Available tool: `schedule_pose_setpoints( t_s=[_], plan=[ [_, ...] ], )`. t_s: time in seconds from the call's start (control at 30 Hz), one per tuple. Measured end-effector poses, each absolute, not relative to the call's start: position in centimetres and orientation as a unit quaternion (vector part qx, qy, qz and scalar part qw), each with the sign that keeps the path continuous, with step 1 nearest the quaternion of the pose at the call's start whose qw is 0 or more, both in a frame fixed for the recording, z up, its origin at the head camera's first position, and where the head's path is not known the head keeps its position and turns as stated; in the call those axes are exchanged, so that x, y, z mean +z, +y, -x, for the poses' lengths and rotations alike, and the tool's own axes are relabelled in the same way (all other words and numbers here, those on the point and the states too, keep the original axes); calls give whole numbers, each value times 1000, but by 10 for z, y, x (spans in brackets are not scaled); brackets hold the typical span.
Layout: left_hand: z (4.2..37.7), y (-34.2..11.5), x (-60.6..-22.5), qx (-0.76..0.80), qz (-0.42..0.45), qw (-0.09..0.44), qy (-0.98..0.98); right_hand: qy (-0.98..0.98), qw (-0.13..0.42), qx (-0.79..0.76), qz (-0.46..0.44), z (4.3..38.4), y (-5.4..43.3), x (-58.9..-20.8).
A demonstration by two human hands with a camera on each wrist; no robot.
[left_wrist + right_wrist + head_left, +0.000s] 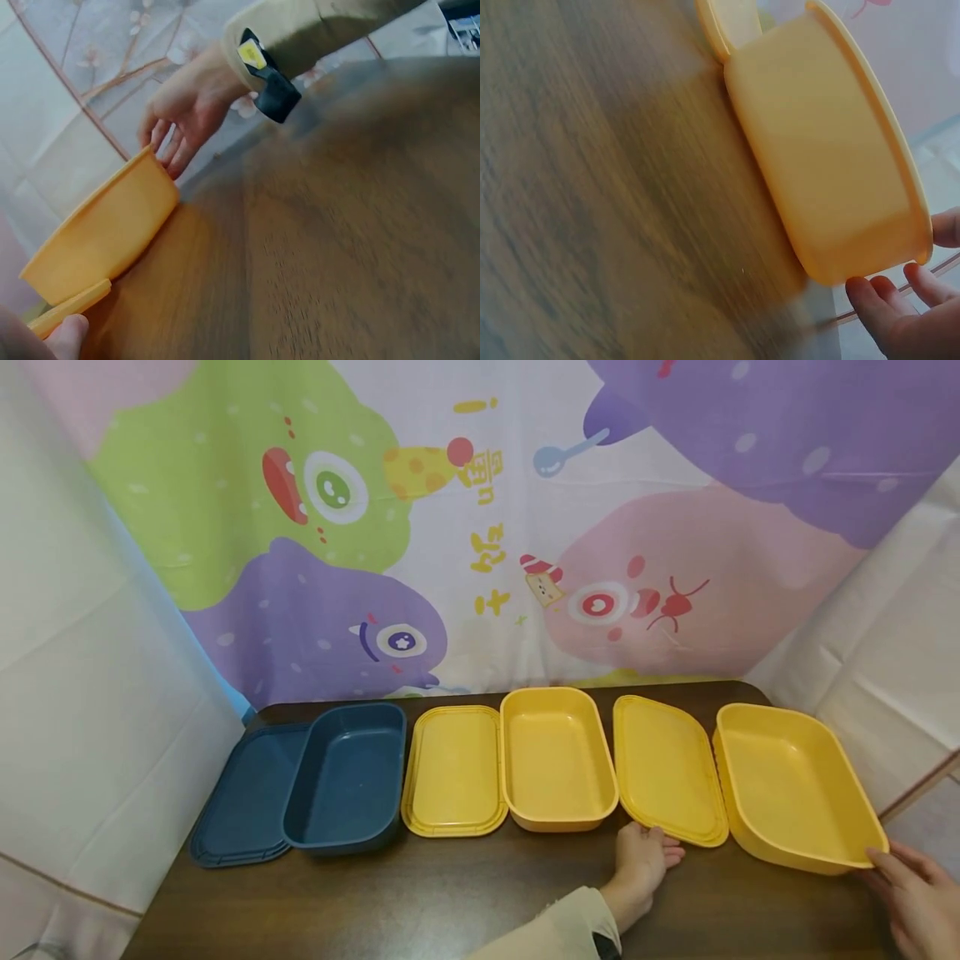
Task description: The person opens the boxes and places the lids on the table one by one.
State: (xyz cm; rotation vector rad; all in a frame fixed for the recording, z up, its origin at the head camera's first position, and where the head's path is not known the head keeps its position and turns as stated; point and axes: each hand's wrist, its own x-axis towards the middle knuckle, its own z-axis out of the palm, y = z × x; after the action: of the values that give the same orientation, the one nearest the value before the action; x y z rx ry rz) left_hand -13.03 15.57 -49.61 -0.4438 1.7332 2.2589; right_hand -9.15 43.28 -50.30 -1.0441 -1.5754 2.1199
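Note:
In the head view my left hand [641,864] is at the near edge of the right yellow lid [667,772], its fingers gripping that edge. A fingertip [69,335] shows against the lid's edge in the left wrist view. My right hand [918,893] holds the near right corner of the rightmost yellow storage box [798,777], thumb at the rim. In the right wrist view, the other fingers [866,300] lie against the box's outer wall. This box stands upright and open, close beside the lid.
To the left stand another yellow box [558,752] and its neighbouring yellow lid [453,768]. Farther left, a dark blue box [348,777] overlaps a dark blue lid [251,797]. All are on the brown table [420,902], with a cartoon-print curtain [495,660] behind.

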Motion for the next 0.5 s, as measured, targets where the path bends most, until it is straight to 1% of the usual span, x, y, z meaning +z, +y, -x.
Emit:
schedule_pose_setpoints(
  t_s=[0.07,0.27,0.5],
  plan=[
    [130,156,-497,782,161,140,586,-549,155,730,376,93,432,-503],
    [131,155,-491,808,199,181,524,-547,160,741,356,94,429,-502],
    [130,155,-491,816,221,194,498,-563,173,708,390,104,431,-511]
  ],
)
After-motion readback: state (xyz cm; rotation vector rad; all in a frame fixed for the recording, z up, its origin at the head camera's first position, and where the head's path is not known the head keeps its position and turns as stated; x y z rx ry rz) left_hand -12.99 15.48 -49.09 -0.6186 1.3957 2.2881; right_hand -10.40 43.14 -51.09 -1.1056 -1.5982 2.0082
